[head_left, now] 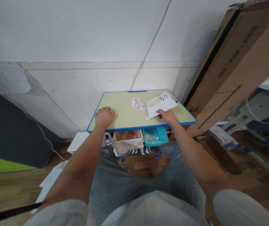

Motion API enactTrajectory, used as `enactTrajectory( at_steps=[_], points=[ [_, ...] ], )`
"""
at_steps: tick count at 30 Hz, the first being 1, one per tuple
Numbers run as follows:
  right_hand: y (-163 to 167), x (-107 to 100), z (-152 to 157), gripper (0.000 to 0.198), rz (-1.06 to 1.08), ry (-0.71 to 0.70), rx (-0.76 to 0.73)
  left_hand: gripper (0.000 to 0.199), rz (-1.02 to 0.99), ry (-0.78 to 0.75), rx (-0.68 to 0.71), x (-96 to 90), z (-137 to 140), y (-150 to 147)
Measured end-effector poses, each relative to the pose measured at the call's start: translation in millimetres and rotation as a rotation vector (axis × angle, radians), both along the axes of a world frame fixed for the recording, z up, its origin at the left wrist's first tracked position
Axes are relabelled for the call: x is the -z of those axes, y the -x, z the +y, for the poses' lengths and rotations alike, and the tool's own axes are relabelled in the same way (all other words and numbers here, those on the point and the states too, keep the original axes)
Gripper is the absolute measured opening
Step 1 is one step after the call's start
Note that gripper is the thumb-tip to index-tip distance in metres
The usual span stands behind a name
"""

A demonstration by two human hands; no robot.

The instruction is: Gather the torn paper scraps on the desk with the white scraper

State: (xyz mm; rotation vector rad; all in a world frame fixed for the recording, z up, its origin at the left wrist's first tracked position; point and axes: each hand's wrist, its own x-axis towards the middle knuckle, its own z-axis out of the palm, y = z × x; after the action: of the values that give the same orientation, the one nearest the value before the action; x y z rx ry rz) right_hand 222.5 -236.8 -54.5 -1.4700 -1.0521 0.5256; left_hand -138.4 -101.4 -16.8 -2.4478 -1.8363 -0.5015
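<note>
My right hand (166, 116) pinches the near edge of a white paper sheet (164, 106), thumb on top. A row of narrow slots is cut through the sheet's far half, and the sheet is tilted over the right side of the desk. Part of a dark thin object shows behind it. To its left lies a small heap of white and pink paper pieces (137, 103), with a few loose bits near the sheet's corner. Palm down, my left hand (104, 116) rests on the left end of the desk, fingers apart and nothing in it.
The pale yellow desk (122, 111) has a blue rim and stands against a white wall. Below its front edge are a cloth-lined basket (128, 144) and a turquoise bin (155, 142) with clear plastic inside. Tall cardboard boxes (230, 69) lean at the right.
</note>
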Motion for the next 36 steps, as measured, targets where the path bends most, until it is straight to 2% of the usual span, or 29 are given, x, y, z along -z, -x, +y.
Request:
enactTrajectory(
  at_steps=[24, 32, 36],
  points=[
    [1.9, -1.3, -2.8, 0.022, 0.018, -0.002, 0.032, 0.056, 0.0, 0.018, -0.005, -3.4, -3.6, 0.0],
    [4.3, -8.7, -11.6, 0.032, -0.01, -0.024, -0.064, 0.055, 0.004, 0.018, -0.005, -4.9, -5.9, -1.1],
    [6.4, -10.6, -10.6, 0.03, 0.023, 0.005, -0.057, 0.056, 0.013, 0.022, -0.012, -6.3, -6.9, -1.6]
  ],
)
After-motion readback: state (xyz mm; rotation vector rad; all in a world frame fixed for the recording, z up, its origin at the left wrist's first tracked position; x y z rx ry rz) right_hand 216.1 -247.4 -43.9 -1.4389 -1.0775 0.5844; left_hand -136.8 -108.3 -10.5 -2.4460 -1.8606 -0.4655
